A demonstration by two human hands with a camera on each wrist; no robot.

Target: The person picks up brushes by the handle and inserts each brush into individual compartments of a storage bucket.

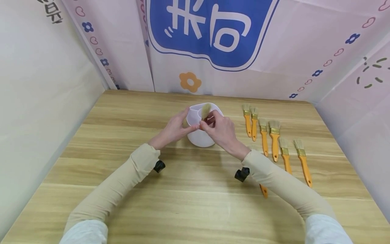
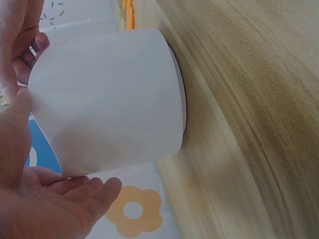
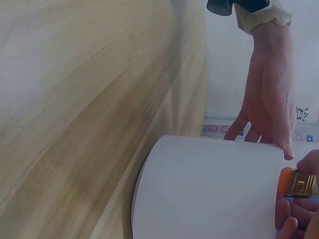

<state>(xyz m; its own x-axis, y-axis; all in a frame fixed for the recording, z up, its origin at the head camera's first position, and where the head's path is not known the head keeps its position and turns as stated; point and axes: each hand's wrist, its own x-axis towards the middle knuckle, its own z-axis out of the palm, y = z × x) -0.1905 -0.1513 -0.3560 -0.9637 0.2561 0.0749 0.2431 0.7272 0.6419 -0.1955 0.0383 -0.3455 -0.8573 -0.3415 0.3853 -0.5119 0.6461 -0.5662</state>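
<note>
A white divided holder [image 1: 201,139] stands upright on the wooden table, with partitions showing inside its open top. My left hand [image 1: 175,128] steadies it, thumb at the near rim and fingers along the outer left side, as the left wrist view also shows. Over the opening, my right hand [image 1: 223,132] pinches a paintbrush [image 1: 206,110] with its pale bristles pointing up. In the right wrist view the brush's metal ferrule [image 3: 300,182] and a bit of orange handle show beside the holder's rim. The lower handle is hidden by the fingers and the holder.
Several orange-handled paintbrushes [image 1: 275,139] lie on the table [image 1: 182,203] to the right, bristles toward the back. Another brush [image 1: 263,190] is partly covered by my right forearm. Printed cloth walls [image 1: 128,64] border the table's back and sides.
</note>
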